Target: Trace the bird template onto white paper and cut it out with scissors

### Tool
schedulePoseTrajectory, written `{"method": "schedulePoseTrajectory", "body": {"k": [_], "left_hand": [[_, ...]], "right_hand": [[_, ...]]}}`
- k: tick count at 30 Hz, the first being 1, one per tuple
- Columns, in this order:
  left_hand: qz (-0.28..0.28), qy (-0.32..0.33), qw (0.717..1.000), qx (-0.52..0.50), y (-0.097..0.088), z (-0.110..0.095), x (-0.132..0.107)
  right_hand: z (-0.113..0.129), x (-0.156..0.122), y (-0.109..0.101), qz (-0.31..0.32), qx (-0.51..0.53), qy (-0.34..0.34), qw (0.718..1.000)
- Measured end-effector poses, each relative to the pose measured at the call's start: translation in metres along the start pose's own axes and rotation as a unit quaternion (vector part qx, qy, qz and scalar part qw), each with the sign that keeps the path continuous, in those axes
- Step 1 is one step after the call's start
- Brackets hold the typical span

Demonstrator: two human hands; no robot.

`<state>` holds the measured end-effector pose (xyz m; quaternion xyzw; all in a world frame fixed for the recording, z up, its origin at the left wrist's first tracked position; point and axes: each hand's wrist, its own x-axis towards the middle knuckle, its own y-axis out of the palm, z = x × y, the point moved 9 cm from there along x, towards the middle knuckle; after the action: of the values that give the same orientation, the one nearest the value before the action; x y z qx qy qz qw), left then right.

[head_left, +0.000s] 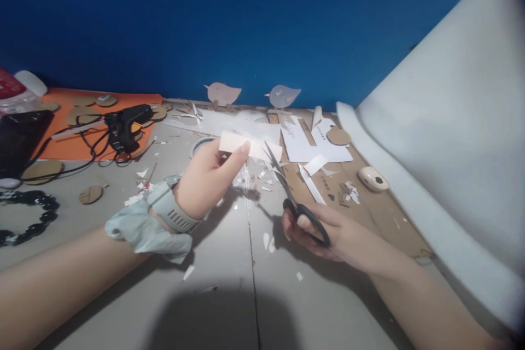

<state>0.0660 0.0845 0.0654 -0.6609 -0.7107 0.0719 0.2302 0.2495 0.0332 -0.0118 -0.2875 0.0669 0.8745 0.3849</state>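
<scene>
My left hand (pixel 209 175) pinches a pale strip of paper (pixel 260 149) between thumb and fingers, the thumb lying on top. A pair of scissors (pixel 290 197) with black handles is in my right hand (pixel 328 232), fingers through the loops. The blades reach up to the right part of the strip and look slightly parted; I cannot tell whether they are cutting into it. Beneath the hands lie many small white paper scraps (pixel 262 178). At the back stand two paper birds, a pinkish bird (pixel 223 94) and a bluish bird (pixel 283 96).
A black hot glue gun (pixel 127 126) with its cord lies on an orange sheet (pixel 94 151) among cardboard discs. White cut paper (pixel 320 145) and an off-white oval object (pixel 373 179) rest on brown cardboard (pixel 361 208) at right. A beaded bracelet (pixel 45 205) is far left.
</scene>
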Motion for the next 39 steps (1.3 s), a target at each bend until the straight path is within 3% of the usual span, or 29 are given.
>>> {"method": "schedulePoseTrajectory", "body": {"k": [11,18,39], "left_hand": [[0.013,-0.013,1.0,-0.019,0.004,0.001,-0.002],[0.066,-0.016,0.997,-0.038,0.015,0.0,-0.005],[0.063,-0.02,0.998,-0.018,0.017,-0.003,-0.008]], "right_hand": [[0.003,0.002,0.001,-0.001,0.012,-0.02,1.0],[0.011,0.005,0.002,-0.023,0.039,-0.032,0.998],[0.018,0.002,0.0,-0.03,0.045,-0.042,0.998]]}}
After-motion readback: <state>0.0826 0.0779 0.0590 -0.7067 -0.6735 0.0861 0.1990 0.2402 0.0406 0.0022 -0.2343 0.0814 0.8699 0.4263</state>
